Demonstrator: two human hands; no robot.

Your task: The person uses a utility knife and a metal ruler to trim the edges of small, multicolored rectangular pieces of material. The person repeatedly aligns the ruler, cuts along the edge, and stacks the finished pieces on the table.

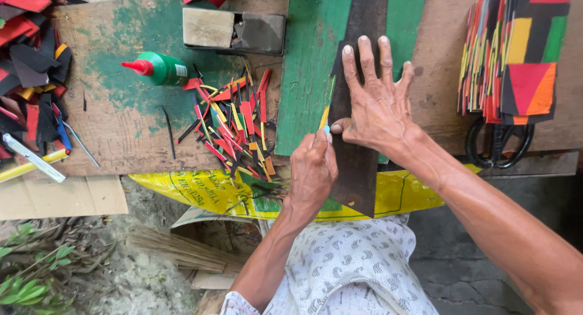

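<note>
My right hand [376,105] lies flat, fingers spread, pressing on a long dark straight strip [358,175] that runs down a green-painted board [303,78]. My left hand [313,169] sits just left of the strip, closed around a small blade with a pale blue tip [327,130], held against the strip's left edge. A thin yellow and green sliver of material [325,113] shows along that edge, under the blade. The two hands touch near the right thumb.
A heap of coloured offcut slivers [234,123] lies left of the board, beside a green glue bottle [161,69] with a red tip. Stacked multicoloured sheets [516,54] and black scissors [498,145] sit at the right. A block [234,30] stands behind; scraps [30,60] pile at far left.
</note>
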